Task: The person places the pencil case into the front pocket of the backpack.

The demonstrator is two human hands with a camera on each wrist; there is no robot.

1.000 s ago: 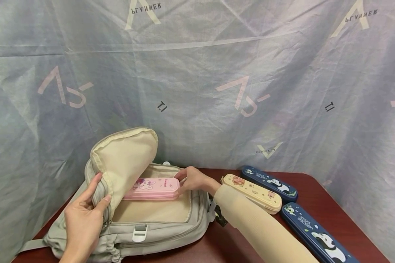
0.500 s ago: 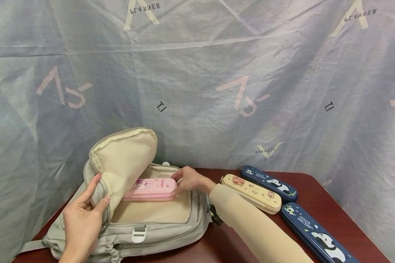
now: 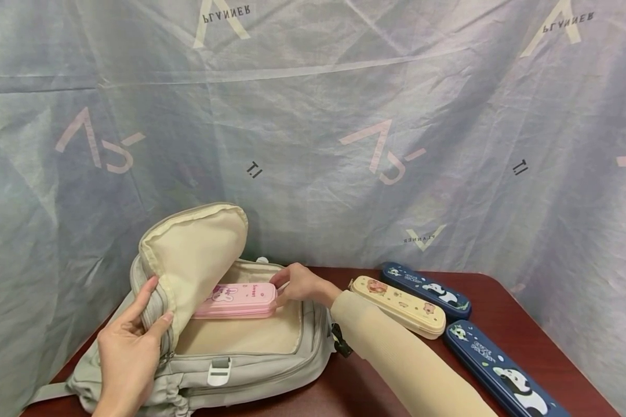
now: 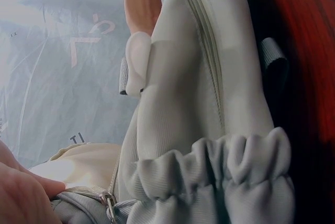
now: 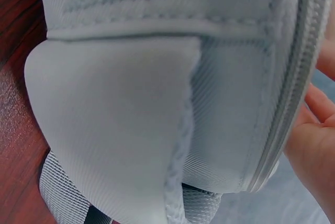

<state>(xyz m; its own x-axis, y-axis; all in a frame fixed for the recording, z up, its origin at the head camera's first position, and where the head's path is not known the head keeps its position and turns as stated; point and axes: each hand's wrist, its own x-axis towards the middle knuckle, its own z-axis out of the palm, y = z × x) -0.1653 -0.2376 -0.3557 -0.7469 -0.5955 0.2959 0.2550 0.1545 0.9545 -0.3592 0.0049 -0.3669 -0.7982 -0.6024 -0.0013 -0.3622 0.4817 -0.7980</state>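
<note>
A grey backpack [image 3: 261,370] lies on the table with its main pocket unzipped and its cream lining showing. My left hand [image 3: 130,347] pinches the edge of the raised flap [image 3: 198,249] between thumb and fingers. Inside the pocket lies a pink pencil case [image 3: 245,300] with a rabbit print, its left end hidden under the flap. My right hand [image 3: 302,285] grips the right end of this case, some fingertips out of sight. The left wrist view shows the backpack's side and zipper [image 4: 207,51]; the right wrist view shows part of my right hand beyond the bag's edge.
To the right, a cream pencil case [image 3: 399,307] with bear prints lies beside a navy panda pencil case [image 3: 428,291]. Another navy panda case [image 3: 503,370] is nearer the front. A grey printed cloth [image 3: 313,145] hangs behind the reddish-brown table [image 3: 355,376].
The pink pencil case has slid slightly left, further under the flap, with my right hand following. My left hand keeps hold of the flap.
</note>
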